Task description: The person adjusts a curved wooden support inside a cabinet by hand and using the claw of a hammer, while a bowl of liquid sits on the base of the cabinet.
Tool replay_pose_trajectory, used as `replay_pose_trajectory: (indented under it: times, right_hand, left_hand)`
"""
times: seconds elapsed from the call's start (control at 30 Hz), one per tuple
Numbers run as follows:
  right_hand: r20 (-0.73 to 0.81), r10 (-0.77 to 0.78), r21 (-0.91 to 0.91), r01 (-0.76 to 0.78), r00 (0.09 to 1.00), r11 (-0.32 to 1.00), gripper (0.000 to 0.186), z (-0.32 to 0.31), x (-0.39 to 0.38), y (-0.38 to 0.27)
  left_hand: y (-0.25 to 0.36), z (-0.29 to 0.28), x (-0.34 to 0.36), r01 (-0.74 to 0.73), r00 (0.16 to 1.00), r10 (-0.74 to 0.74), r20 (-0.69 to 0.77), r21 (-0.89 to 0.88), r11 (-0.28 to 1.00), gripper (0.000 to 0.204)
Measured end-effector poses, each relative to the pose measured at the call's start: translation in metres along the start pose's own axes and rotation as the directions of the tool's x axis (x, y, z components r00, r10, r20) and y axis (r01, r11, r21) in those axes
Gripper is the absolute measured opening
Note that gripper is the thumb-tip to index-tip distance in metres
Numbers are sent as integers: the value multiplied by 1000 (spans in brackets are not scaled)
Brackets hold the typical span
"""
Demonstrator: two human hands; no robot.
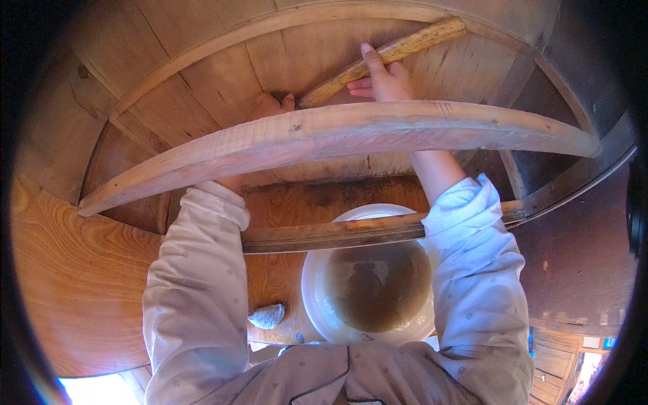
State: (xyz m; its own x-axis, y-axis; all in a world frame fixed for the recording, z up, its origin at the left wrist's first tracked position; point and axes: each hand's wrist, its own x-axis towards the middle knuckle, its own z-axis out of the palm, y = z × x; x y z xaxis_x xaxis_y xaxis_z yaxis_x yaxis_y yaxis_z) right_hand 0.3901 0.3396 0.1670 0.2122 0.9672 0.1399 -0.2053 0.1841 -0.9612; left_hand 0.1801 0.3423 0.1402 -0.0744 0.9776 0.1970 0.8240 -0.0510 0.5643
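A rough, light-brown wooden bar (422, 48) slants up to the right across the inside of a plank-built wooden piece. My right hand (388, 79) is closed around its middle, thumb on top and fingers beneath. Beside the bar's lower end is my left hand (271, 106), its fingers curled; whatever they grip, if anything, is hidden. A thick curved rail (324, 135) of the wooden piece crosses in front of both wrists. My forearms reach up behind this rail, sleeves rolled back.
Between my arms stands a white basin (312, 287) of murky brown water. A straight wooden crossbar (331, 233) passes over its far part. A crumpled grey cloth (267, 316) lies left of the basin on the orange-brown wooden surface (88, 283).
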Motion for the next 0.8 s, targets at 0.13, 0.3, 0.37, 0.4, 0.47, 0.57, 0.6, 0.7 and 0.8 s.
replay_pose_trajectory:
  times: [0.13, 0.3, 0.37, 0.4, 0.47, 0.57, 0.6, 0.7, 0.8]
  right_hand:
    - [14, 2, -52, -2, 1000, 999, 58, 3, -1, -4]
    - [53, -70, -103, 75, 996, 992, 55, 7, -1, -5]
    - [5, -57, -126, 57, 998, 990, 55, 7, -2, -6]
    - [2, -61, -129, 61, 998, 990, 55, 6, -1, -8]
    - [24, -58, -168, 61, 998, 984, 55, 3, 1, -9]
    - [36, -82, -110, 86, 996, 990, 56, 3, -3, -9]
    - [36, -80, -110, 84, 996, 990, 56, 3, -2, -7]
    - [73, -55, -134, 64, 996, 989, 57, 4, 0, -4]
    - [64, -69, -168, 79, 996, 983, 57, 5, -5, -7]
  left_hand:
    - [-2, 2, 0, 8, 1000, -8, -14, 24, 1000, 49]
    - [4, 7, 0, 41, 998, -34, -59, 115, 993, 49]
    - [2, 8, 0, 61, 996, -51, -74, 146, 987, 49]
    - [5, 8, -2, 57, 997, -47, -67, 148, 987, 49]
    - [9, 5, -2, 7, 1000, -5, -15, 101, 995, 49]
    - [11, -3, 0, -76, 994, 76, 80, -2, 997, 50]
    - [10, -2, -2, -74, 994, 74, 82, -1, 997, 50]
    - [10, 0, -4, -90, 995, 90, 33, -4, 996, 48]
    - [10, 1, 1, -97, 994, 97, 44, 1, 995, 48]
